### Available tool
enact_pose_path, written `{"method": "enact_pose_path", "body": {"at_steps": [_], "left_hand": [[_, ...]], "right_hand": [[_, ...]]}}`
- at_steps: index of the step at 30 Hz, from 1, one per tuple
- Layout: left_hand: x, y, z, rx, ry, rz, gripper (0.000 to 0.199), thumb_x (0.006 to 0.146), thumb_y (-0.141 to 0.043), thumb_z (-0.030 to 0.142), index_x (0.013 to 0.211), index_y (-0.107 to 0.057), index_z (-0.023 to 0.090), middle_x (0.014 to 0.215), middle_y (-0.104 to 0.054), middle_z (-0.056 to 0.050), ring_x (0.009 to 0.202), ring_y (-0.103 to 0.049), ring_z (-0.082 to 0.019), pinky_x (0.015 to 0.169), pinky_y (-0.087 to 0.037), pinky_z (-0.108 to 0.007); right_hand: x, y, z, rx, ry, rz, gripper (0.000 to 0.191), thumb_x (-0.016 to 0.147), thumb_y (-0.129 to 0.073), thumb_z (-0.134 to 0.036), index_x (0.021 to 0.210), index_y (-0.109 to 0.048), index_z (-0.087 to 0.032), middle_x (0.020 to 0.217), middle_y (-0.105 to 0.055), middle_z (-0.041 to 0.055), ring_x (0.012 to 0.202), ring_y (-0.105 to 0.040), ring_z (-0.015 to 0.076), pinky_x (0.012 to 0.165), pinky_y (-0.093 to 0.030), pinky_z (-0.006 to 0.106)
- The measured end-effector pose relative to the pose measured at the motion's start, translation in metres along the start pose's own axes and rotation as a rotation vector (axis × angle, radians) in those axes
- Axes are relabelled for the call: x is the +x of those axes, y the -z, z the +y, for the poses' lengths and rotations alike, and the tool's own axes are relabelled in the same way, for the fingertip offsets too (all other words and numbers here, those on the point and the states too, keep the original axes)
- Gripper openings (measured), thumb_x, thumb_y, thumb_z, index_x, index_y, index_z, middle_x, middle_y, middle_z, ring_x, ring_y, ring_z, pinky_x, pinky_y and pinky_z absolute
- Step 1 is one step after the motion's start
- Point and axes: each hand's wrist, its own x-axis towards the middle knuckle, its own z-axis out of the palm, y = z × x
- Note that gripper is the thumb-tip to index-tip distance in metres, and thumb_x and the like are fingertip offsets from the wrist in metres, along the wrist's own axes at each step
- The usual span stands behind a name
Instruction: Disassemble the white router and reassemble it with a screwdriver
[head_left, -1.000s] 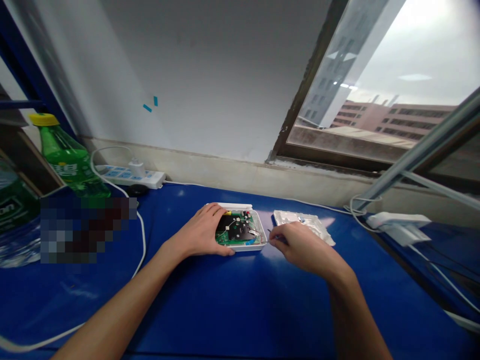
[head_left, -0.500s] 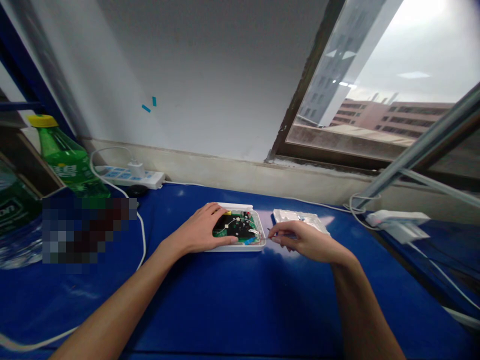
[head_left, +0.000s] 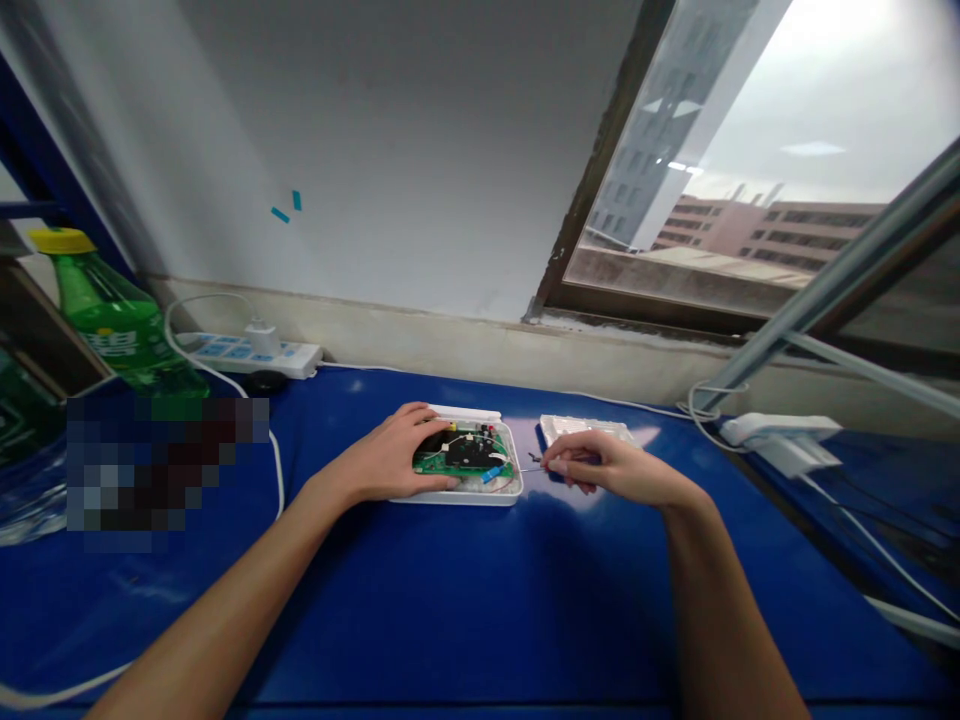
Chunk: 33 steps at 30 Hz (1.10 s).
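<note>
A shallow white plastic case lies open on the blue tabletop, with a green circuit board and a black part inside. My left hand grips its left end, thumb on the near side and fingers over the far side. Inside the right end sits a small blue piece. My right hand pinches a thin, pale wire-like piece that reaches toward the blue piece. Whether the two are joined is too small to tell. Behind my right hand lies a white plastic cover, partly hidden.
Small dark bits lie between case and cover. A power strip with a plugged-in charger and a green bottle stand at the back left. White cables cross the left side. A white adapter lies at the right.
The blue piece has tilted, its right end higher. A thin pale strand now shows between my right fingertips and the case. My left hand keeps its hold; the view has shifted slightly.
</note>
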Motion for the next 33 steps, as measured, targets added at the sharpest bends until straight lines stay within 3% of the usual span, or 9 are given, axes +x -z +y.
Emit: {"method": "enact_pose_path", "body": {"at_steps": [3,5,8,11,15,18,26,30,33], "left_hand": [[0.000,0.002,0.001,-0.013,-0.026,0.011,0.077,0.081,-0.069,0.069,0.138,-0.059,0.020,0.141,-0.059,-0.013,0.138,-0.045,-0.034,0.116,-0.037,-0.050],[0.000,0.003,0.002,-0.017,-0.045,0.029,0.075,0.079,-0.072,0.066,0.136,-0.060,0.019,0.140,-0.060,-0.013,0.136,-0.047,-0.033,0.116,-0.037,-0.049],[-0.001,0.004,0.002,-0.030,-0.052,0.054,0.075,0.078,-0.074,0.063,0.137,-0.059,0.020,0.140,-0.059,-0.013,0.134,-0.049,-0.033,0.115,-0.039,-0.049],[-0.003,0.003,0.000,-0.038,-0.020,0.075,0.076,0.076,-0.077,0.062,0.139,-0.058,0.023,0.144,-0.055,-0.013,0.133,-0.052,-0.033,0.114,-0.041,-0.049],[-0.003,0.003,0.000,-0.027,-0.011,0.093,0.073,0.074,-0.079,0.055,0.136,-0.060,0.024,0.146,-0.052,-0.014,0.131,-0.055,-0.033,0.112,-0.044,-0.046],[-0.003,0.004,0.002,-0.024,-0.024,0.088,0.070,0.073,-0.080,0.052,0.135,-0.061,0.024,0.142,-0.056,-0.012,0.129,-0.057,-0.032,0.112,-0.045,-0.045],[-0.003,0.006,0.003,-0.034,-0.017,0.084,0.074,0.073,-0.080,0.054,0.137,-0.058,0.024,0.143,-0.055,-0.012,0.128,-0.057,-0.032,0.111,-0.045,-0.046],[-0.003,0.005,0.002,-0.041,-0.016,0.078,0.072,0.074,-0.080,0.053,0.137,-0.058,0.026,0.142,-0.057,-0.011,0.128,-0.057,-0.032,0.110,-0.046,-0.048],[-0.003,0.006,0.003,-0.048,-0.014,0.075,0.074,0.073,-0.080,0.053,0.138,-0.058,0.027,0.143,-0.057,-0.011,0.127,-0.058,-0.033,0.109,-0.046,-0.049]], "right_hand": [[-0.004,0.008,0.007,0.002,-0.019,0.087,0.037,0.093,-0.061,-0.050,0.104,-0.073,-0.017,0.075,-0.067,0.0041,0.064,-0.060,0.0162,0.056,-0.046,0.026],[0.002,0.005,0.009,-0.059,-0.037,0.278,0.037,0.093,-0.060,-0.049,0.101,-0.074,-0.017,0.080,-0.071,0.0061,0.067,-0.063,0.0177,0.058,-0.046,0.027],[0.020,-0.011,0.003,-0.291,-0.080,0.599,0.023,0.088,-0.065,-0.039,0.093,-0.075,-0.019,0.086,-0.076,0.0072,0.076,-0.069,0.0209,0.066,-0.048,0.029],[0.036,-0.035,-0.009,-0.452,-0.179,0.705,0.015,0.086,-0.065,-0.032,0.086,-0.076,-0.021,0.079,-0.076,0.0063,0.072,-0.069,0.0216,0.061,-0.043,0.028],[0.049,-0.060,-0.016,-0.618,-0.242,0.677,0.014,0.084,-0.066,-0.028,0.075,-0.072,-0.020,0.075,-0.074,0.0094,0.073,-0.070,0.0241,0.059,-0.037,0.029],[0.055,-0.070,-0.010,-0.613,-0.251,0.606,0.013,0.084,-0.067,-0.026,0.077,-0.073,-0.018,0.078,-0.075,0.0119,0.076,-0.071,0.0260,0.059,-0.036,0.030],[0.052,-0.056,-0.004,-0.506,-0.165,0.518,0.017,0.087,-0.069,-0.026,0.074,-0.077,-0.018,0.075,-0.077,0.0071,0.069,-0.070,0.0194,0.060,-0.040,0.026],[0.053,-0.055,-0.010,-0.419,-0.058,0.635,0.022,0.090,-0.066,-0.030,0.074,-0.075,-0.018,0.068,-0.071,0.0046,0.063,-0.063,0.0179,0.057,-0.037,0.028],[0.061,-0.063,-0.011,-0.291,0.115,0.699,0.019,0.092,-0.065,-0.032,0.085,-0.076,-0.019,0.076,-0.069,0.0045,0.069,-0.061,0.0176,0.064,-0.042,0.028]]}}
